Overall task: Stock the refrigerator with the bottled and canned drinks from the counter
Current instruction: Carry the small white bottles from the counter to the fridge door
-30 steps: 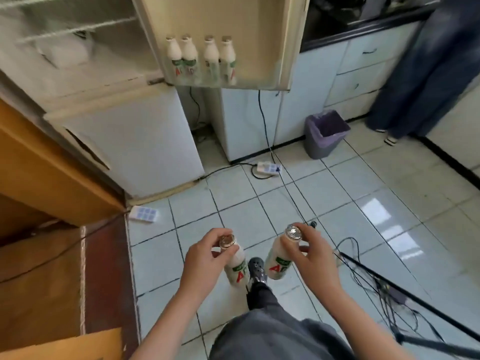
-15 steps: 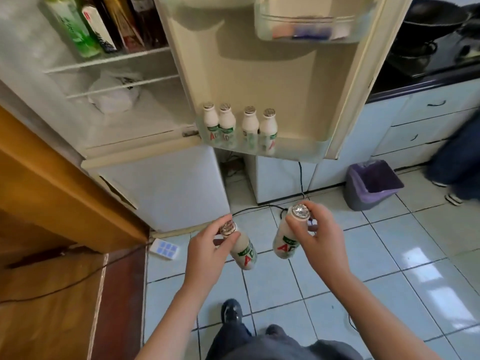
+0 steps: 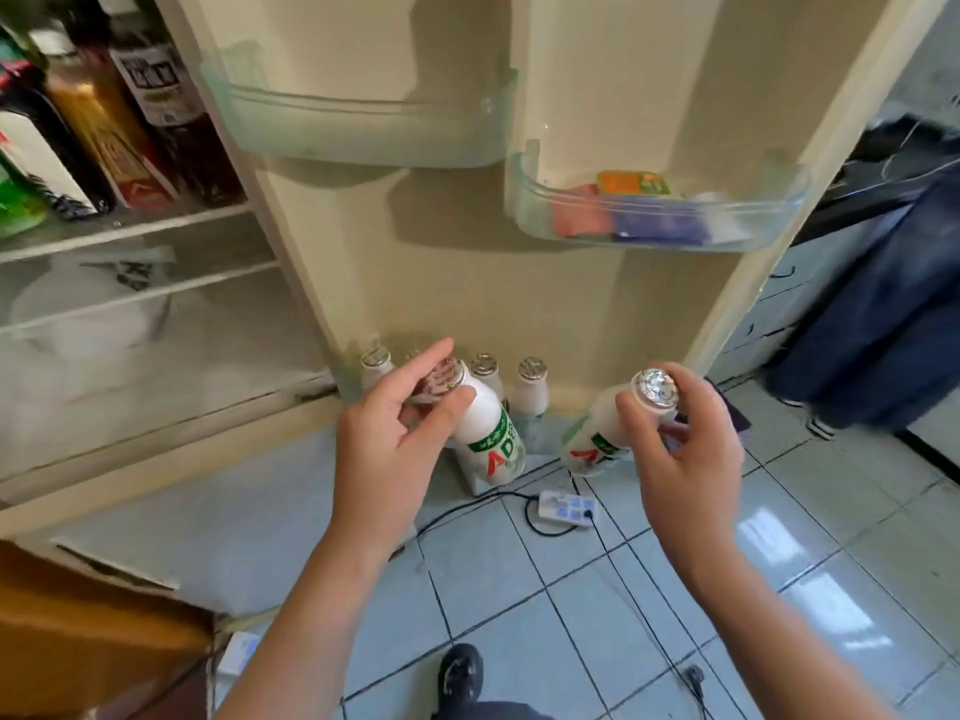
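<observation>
a white bottle is gripped at its cap by the left hand; a second bottle, at three o'clock of it, is pinched by the right hand.

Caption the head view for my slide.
Left hand gripping left bottle, right hand gripping right bottle, at the open fridge door, where matching bottles stand in a row.
</observation>
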Tool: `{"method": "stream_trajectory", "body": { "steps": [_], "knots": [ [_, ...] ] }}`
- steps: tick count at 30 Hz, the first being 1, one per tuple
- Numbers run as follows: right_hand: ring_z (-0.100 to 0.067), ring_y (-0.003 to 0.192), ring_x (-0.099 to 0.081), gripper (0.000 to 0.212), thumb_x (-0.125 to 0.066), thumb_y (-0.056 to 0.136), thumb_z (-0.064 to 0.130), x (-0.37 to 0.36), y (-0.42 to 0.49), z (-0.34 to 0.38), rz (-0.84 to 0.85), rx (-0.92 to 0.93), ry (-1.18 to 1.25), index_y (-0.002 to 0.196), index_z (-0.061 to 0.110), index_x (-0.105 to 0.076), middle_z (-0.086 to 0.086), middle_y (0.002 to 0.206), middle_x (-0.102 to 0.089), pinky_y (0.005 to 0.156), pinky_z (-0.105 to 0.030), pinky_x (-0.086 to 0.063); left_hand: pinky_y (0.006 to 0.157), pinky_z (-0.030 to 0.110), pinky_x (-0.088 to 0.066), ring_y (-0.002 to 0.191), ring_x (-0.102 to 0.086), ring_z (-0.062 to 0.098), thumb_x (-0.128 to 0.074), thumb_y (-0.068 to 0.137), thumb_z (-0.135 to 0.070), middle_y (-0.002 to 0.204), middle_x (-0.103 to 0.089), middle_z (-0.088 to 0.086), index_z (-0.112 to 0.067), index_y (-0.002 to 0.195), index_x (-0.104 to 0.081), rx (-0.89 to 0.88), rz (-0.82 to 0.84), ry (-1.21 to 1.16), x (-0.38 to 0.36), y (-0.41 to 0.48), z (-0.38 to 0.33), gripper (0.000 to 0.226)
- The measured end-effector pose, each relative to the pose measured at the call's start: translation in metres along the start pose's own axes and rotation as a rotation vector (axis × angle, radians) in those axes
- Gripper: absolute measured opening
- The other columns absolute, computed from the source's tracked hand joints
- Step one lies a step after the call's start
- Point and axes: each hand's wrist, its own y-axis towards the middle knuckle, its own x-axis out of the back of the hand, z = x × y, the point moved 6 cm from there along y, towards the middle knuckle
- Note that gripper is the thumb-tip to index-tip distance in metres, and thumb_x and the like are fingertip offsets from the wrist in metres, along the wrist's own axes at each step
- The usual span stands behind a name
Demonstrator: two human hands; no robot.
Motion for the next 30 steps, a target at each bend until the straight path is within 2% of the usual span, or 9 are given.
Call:
{"method": "stream_trajectory", "body": {
  "steps": [6, 8, 11, 14, 18, 22, 25, 28, 30],
  "knots": [
    [-0.001, 0.096, -0.055, 0.020, -0.056, 0.084, 0.044, -0.037, 0.049, 0.007, -0.186, 0.052, -0.026, 0.102, 0.050, -0.047, 0.035, 0.099, -0.053, 0.081, -0.012, -0.042, 0.083, 0.010, -0.046, 0.101, -0.063, -0.005, -0.066, 0.079, -0.029, 0.103, -0.067, -0.030, -0.045, 0.108, -0.061, -0.057, -0.020, -0.127, -0.003, 0.079, 0.001, 0.033],
    [0.002, 0.095, -0.053, 0.025, -0.059, 0.085, 0.041, -0.048, 0.060, 0.000, -0.188, 0.041, -0.048, 0.108, 0.041, -0.050, 0.035, 0.099, -0.052, 0.081, -0.008, -0.039, 0.082, 0.009, -0.046, 0.099, -0.063, -0.006, -0.066, 0.080, -0.026, 0.101, -0.067, -0.031, -0.042, 0.109, -0.061, -0.058, -0.020, -0.159, -0.010, 0.097, 0.010, 0.034],
    [-0.002, 0.092, -0.054, 0.029, -0.062, 0.084, 0.035, -0.057, 0.075, -0.010, -0.179, 0.011, -0.090, 0.111, 0.027, -0.056, 0.029, 0.095, -0.053, 0.081, -0.014, -0.041, 0.082, 0.012, -0.047, 0.093, -0.063, -0.007, -0.066, 0.080, -0.023, 0.096, -0.066, -0.033, -0.044, 0.110, -0.059, -0.060, -0.013, -0.140, -0.024, 0.113, 0.025, 0.037],
    [-0.011, 0.088, -0.057, 0.023, -0.066, 0.084, 0.032, -0.064, 0.088, -0.022, -0.126, -0.004, -0.141, 0.106, 0.026, -0.059, 0.020, 0.089, -0.057, 0.077, -0.024, -0.045, 0.086, 0.015, -0.048, 0.096, -0.063, -0.007, -0.066, 0.078, -0.026, 0.097, -0.065, -0.036, -0.051, 0.106, -0.058, -0.031, 0.015, -0.106, -0.040, 0.127, 0.045, 0.038],
    [-0.013, 0.084, -0.062, 0.019, -0.070, 0.083, 0.029, -0.076, 0.100, -0.050, -0.017, -0.098, -0.163, 0.099, 0.024, -0.062, 0.006, 0.089, -0.065, 0.074, -0.026, -0.049, 0.083, 0.012, -0.048, 0.093, -0.063, -0.009, -0.069, 0.081, -0.022, 0.094, -0.064, -0.036, -0.052, 0.106, -0.057, 0.035, 0.137, -0.016, -0.066, 0.132, 0.075, 0.041],
    [-0.007, 0.087, -0.062, 0.019, -0.070, 0.083, 0.028, -0.090, 0.104, -0.078, 0.123, -0.193, -0.167, 0.098, 0.031, -0.060, 0.014, 0.089, -0.064, 0.072, -0.017, -0.046, 0.087, 0.015, -0.047, 0.094, -0.061, -0.008, -0.069, 0.084, -0.018, 0.102, -0.060, -0.031, -0.044, 0.114, -0.059, 0.096, 0.241, 0.114, -0.084, 0.132, 0.104, 0.041],
    [-0.002, 0.089, -0.062, 0.024, -0.070, 0.082, 0.026, -0.100, 0.103, -0.090, 0.230, -0.224, -0.143, 0.097, 0.040, -0.058, 0.020, 0.091, -0.063, 0.078, -0.022, -0.051, 0.088, 0.007, -0.043, 0.099, -0.059, -0.007, -0.068, 0.084, -0.014, 0.108, -0.062, -0.020, -0.026, 0.120, -0.063, 0.135, 0.302, 0.163, -0.096, 0.132, 0.120, 0.038],
    [-0.004, 0.094, -0.061, 0.031, -0.071, 0.082, 0.024, -0.105, 0.098, -0.099, 0.289, -0.245, -0.123, 0.100, 0.043, -0.057, 0.019, 0.098, -0.061, 0.084, -0.029, -0.053, 0.084, 0.003, -0.041, 0.098, -0.060, -0.005, -0.069, 0.083, -0.011, 0.105, -0.063, -0.022, -0.033, 0.112, -0.064, 0.181, 0.342, 0.162, -0.102, 0.129, 0.129, 0.037],
    [-0.008, 0.098, -0.059, 0.031, -0.073, 0.080, 0.023, -0.107, 0.095, -0.105, 0.311, -0.243, -0.152, 0.108, 0.031, -0.061, 0.013, 0.105, -0.059, 0.087, -0.034, -0.052, 0.083, 0.005, -0.043, 0.097, -0.060, -0.006, -0.070, 0.081, -0.009, 0.101, -0.061, -0.028, -0.043, 0.101, -0.062, 0.213, 0.360, 0.152, -0.104, 0.131, 0.132, 0.039]
  ]
}}
